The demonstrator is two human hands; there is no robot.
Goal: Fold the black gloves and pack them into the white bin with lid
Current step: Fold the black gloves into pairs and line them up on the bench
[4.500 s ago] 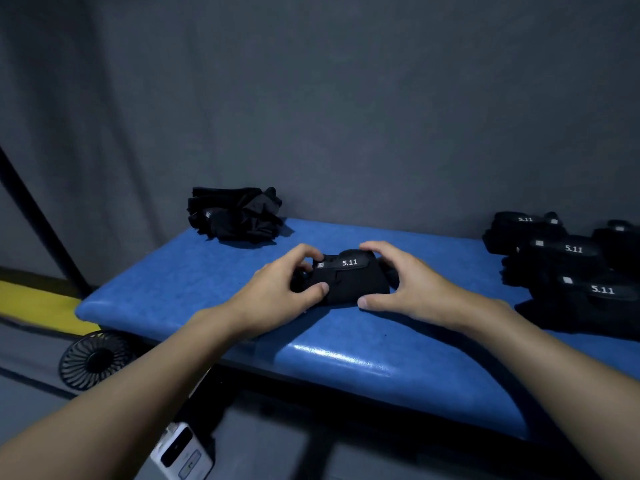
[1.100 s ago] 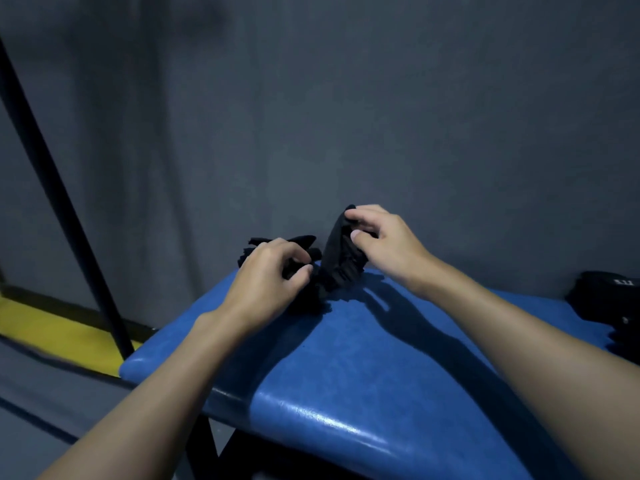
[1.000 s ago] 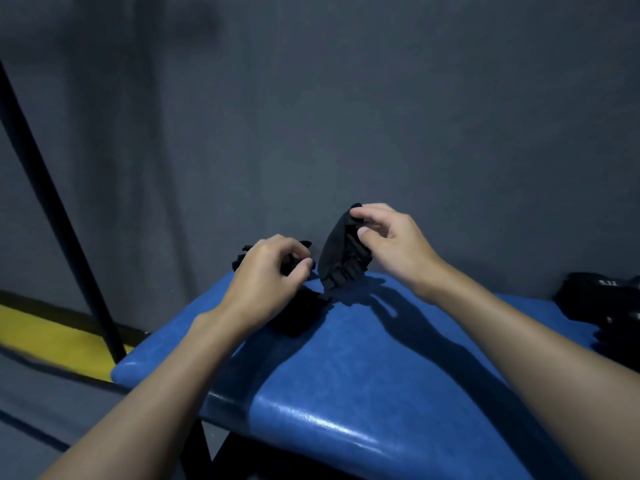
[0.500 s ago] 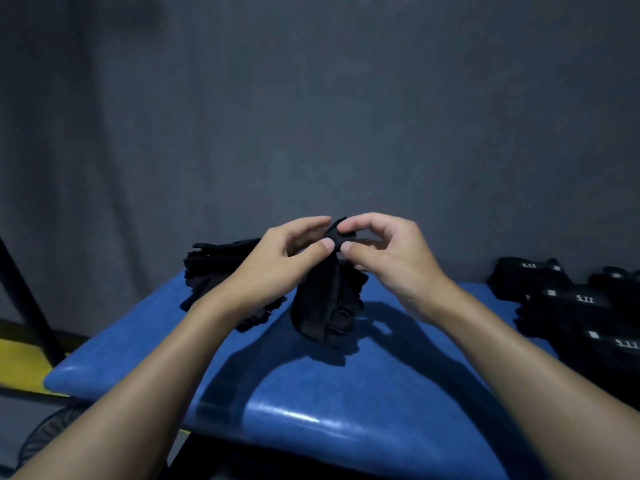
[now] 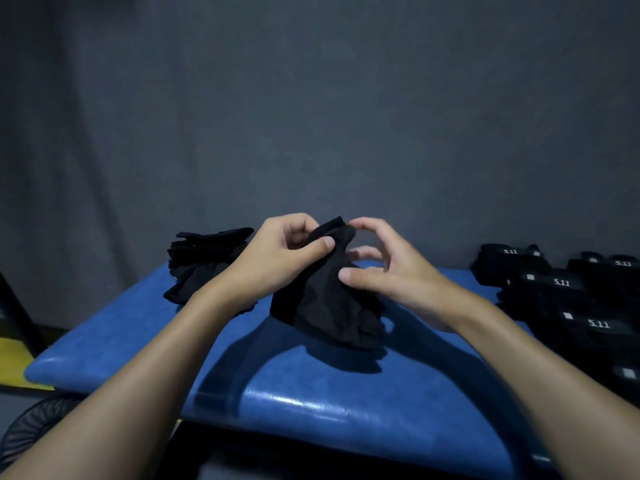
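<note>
A black glove [image 5: 327, 303] hangs above the blue padded bench [image 5: 277, 382], its fingers drooping onto the pad. My left hand [image 5: 280, 258] pinches the glove's cuff between thumb and fingers. My right hand [image 5: 384, 268] is at the cuff's right side, its thumb pressed on the fabric and its fingers curled round the top edge. A loose pile of unfolded black gloves [image 5: 204, 261] lies behind my left hand. Several folded gloves [image 5: 568, 292] with white 5.11 labels are stacked at the right. The white bin is not in view.
A grey fabric backdrop [image 5: 311, 116] rises right behind the bench. A black fan [image 5: 31, 431] sits on the floor at the lower left, near a yellow floor stripe [image 5: 14, 362] and a black pole [image 5: 14, 306].
One glove came off the loose pile and moved to the bench's middle. Both hands now hold its cuff, and the glove hangs lower, touching the pad. The view swung right.
</note>
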